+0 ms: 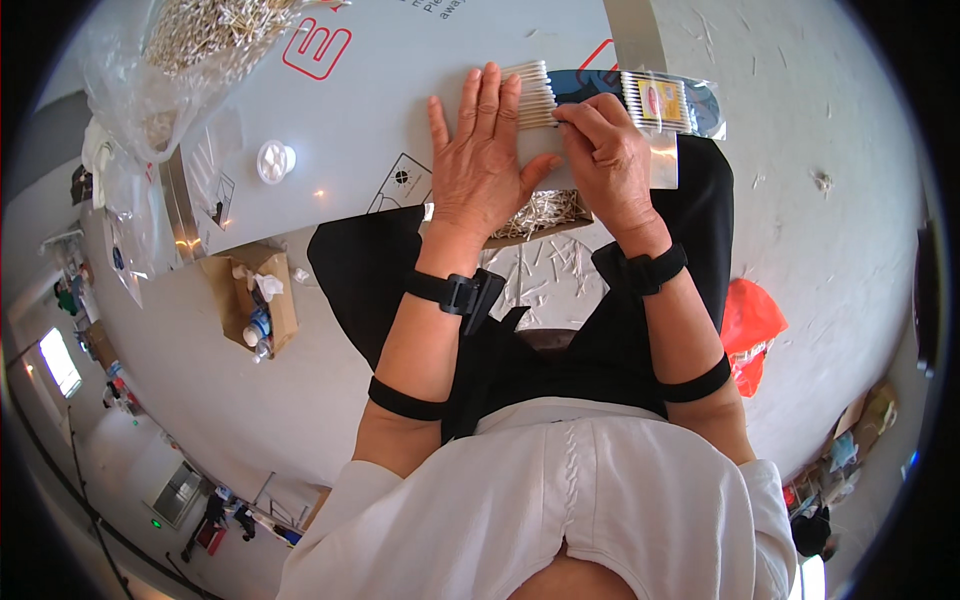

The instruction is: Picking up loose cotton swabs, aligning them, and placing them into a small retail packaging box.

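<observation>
Cotton swabs [535, 90] lie side by side in a row on the grey table board [370, 110]. My left hand [475, 155] is spread flat with its fingers stretched out, at the left end of the row and partly covering it. At the row's right end, my right hand [608, 160] is closed in a pinch, its fingertips against the swab tips. Whatever sits between those fingertips is hidden. Just beyond the right hand is a dark blue patterned sheet [572, 84]. A clear pack of cotton swabs with a yellow label [657, 100] lies on its right part.
A clear bag heaped with loose swabs [215, 35] stands far left, with a small white round tub [275, 162] nearer. Below the table's front edge is a cardboard box of swabs [545, 215]. On the floor are a carton with bottles [283, 300] and a red plastic bag [750, 320].
</observation>
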Motion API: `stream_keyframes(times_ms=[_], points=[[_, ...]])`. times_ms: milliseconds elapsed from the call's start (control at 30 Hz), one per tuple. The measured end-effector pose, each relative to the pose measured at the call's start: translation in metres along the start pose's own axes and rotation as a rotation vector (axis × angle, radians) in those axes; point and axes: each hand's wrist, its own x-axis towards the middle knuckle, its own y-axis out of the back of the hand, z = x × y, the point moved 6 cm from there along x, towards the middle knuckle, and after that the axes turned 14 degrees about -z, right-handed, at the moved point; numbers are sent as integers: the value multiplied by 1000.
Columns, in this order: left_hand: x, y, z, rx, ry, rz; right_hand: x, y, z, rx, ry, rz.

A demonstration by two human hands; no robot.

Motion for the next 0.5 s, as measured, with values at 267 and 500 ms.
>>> stream_keyframes(times_ms=[267, 500], points=[[0, 1, -1, -19, 3, 16, 2, -2, -2, -77, 6, 1], [1, -1, -1, -14, 17, -30, 0, -3, -4, -119, 68, 10]])
